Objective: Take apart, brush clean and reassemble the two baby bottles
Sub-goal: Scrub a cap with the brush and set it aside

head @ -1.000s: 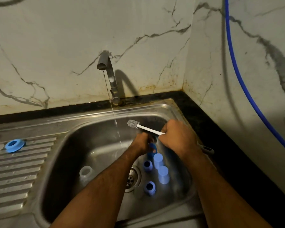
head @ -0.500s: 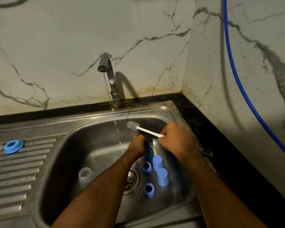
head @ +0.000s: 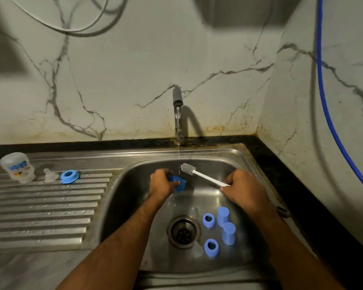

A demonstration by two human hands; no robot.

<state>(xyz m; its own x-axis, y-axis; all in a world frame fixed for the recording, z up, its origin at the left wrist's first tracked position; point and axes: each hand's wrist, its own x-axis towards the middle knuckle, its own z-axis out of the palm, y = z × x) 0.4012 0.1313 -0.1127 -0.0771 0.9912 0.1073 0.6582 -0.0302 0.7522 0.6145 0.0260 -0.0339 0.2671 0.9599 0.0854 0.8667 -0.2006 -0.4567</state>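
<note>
Out on the ribbed drainboard [head: 40, 206], far left, one clear bottle body [head: 18, 167] with a printed picture, mouth down; just beside it one clear teat [head: 49, 175]; next along, one blue collar ring [head: 69, 176], apart from the teat. Over in the steel sink basin [head: 235, 162], left hand [head: 165, 183] curled tight round one blue bottle part [head: 179, 183], held low under the thin stream from the tap [head: 177, 114]. Just right of that stream, one bottle brush [head: 199, 174], grey bristle head up and to the left, white handle slanting down into the right hand [head: 242, 190], fingers wrapped round the handle; bristles close to the blue part, contact impossible to tell. One round drain [head: 183, 231] in the basin floor. Right of the drain, four more blue pieces: two open rings [head: 208, 220] [head: 211, 248], hollow side showing, and two closed caps [head: 223, 215] [head: 228, 233] touching each other. Far right, one blue hose [head: 323, 97] running down the marble wall [head: 113, 80].
</note>
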